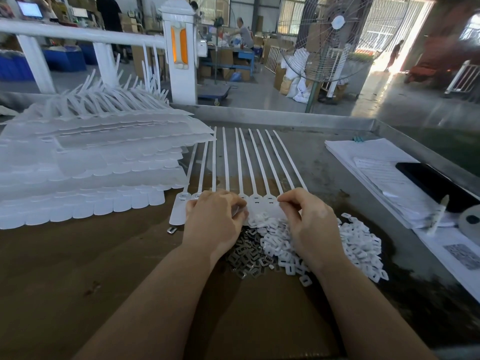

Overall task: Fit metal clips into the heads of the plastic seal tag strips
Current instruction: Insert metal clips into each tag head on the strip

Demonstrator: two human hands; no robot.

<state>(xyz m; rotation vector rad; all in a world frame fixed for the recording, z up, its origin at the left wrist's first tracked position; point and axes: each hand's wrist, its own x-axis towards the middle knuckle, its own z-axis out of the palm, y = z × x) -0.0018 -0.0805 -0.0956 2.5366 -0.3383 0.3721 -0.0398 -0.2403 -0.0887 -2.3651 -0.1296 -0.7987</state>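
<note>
Head view, worktop (324,162) of grey metal with a raised rim along the far and right edges. A row of white seal tag strips (255,162) lies flat near the centre, tails running away from the person, heads toward the person in a joined line. Slots show in several heads at the near end of the row.

Left hand (215,214): back of hand up, fingers curled down onto the heads on the left part of the row. What the fingertips hold, if anything, is hidden under the hand; cannot tell.

Right hand (304,219): fingers curled, thumb and forefinger drawn together at the head on the right end of the row, pinching at it. Whether a clip sits between the fingertips is too small to tell.

Just below the hands, a heap of grey metal clips (246,253) rests on brown cardboard (78,255). Touching it on the right is a larger heap of small white plastic pieces (358,245). One stray metal clip (171,230) lies apart, left of the left hand.

Left of the row: a tall stack of white strip sheets (91,162), tails fanned upward at the back.

Right side of worktop: stack of papers (374,165), with a black phone (436,185) on it.

Beyond the worktop: a standing fan (335,40) and a white post (179,48).
</note>
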